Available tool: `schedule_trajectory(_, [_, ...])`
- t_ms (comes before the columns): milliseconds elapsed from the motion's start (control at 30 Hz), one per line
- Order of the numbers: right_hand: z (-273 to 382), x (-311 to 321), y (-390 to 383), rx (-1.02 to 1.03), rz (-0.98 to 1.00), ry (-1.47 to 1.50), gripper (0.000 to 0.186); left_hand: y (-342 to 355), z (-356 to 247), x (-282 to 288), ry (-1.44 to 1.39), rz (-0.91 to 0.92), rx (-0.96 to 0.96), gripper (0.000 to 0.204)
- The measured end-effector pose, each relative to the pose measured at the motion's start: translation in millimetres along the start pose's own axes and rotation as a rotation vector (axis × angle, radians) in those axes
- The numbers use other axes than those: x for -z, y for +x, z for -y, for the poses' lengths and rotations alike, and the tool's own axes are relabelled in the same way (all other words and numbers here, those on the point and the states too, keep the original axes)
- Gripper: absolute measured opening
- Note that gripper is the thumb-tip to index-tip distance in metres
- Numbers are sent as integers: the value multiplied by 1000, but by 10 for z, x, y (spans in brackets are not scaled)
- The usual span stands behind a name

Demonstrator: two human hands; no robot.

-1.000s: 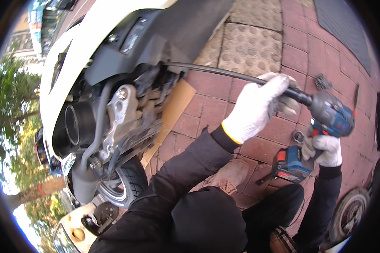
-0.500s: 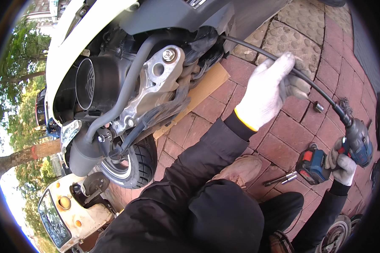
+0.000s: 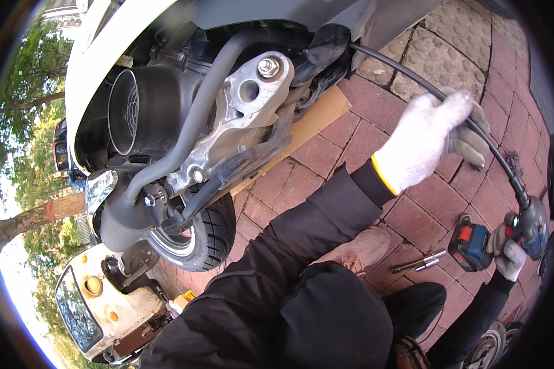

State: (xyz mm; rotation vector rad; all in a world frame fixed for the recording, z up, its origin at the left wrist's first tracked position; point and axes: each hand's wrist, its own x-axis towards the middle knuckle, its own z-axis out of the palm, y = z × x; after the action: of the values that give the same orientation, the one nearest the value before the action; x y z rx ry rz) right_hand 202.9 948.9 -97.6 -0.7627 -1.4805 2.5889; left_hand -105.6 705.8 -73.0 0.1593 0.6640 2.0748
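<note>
A thin black flexible shaft (image 3: 400,64) runs from under the scooter's engine area across the upper right. My left hand (image 3: 437,135), in a white glove with a yellow cuff edge, is closed around it midway. The shaft's other end fits into the nose of a blue and black cordless drill (image 3: 535,227) at the right rim. Gloved too, my right hand (image 3: 508,253) grips the drill by its handle, just above the blue and black battery (image 3: 471,246). The far tip of the shaft is hidden within the scooter (image 3: 261,80).
Exhaust pipe (image 3: 212,92), metal bracket (image 3: 258,92) and rear wheel (image 3: 200,240) stand exposed at left, with cardboard (image 3: 320,120) beneath. An extension bar (image 3: 406,266) and shiny sockets (image 3: 431,261) lie on red paving. A wire brush (image 3: 514,165) is near the shaft; an old cream vehicle (image 3: 104,295) stands lower left.
The view has shifted, moving the scooter rightward in the picture. My left hand has come slightly right and down, covering most of a loose socket. The drill sits a little lower.
</note>
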Motion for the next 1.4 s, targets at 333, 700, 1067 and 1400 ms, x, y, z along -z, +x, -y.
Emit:
schedule_trajectory(333, [-274,-214,-644,-27,-124,158,67,-270,101,-87,62,4,129,39])
schedule_trajectory(700, [-490,-252,-1427,-80,-328,-109,80,-615,421,14,96,-19,318,43])
schedule_trajectory(1067, [-910,-384,-610,-152,-182,252,77,-440,280,394,52,-169,228,45])
schedule_trajectory(1400, [-1010,-300,-378,-154,-161,243,75,-371,163,485,68,-147,178,41])
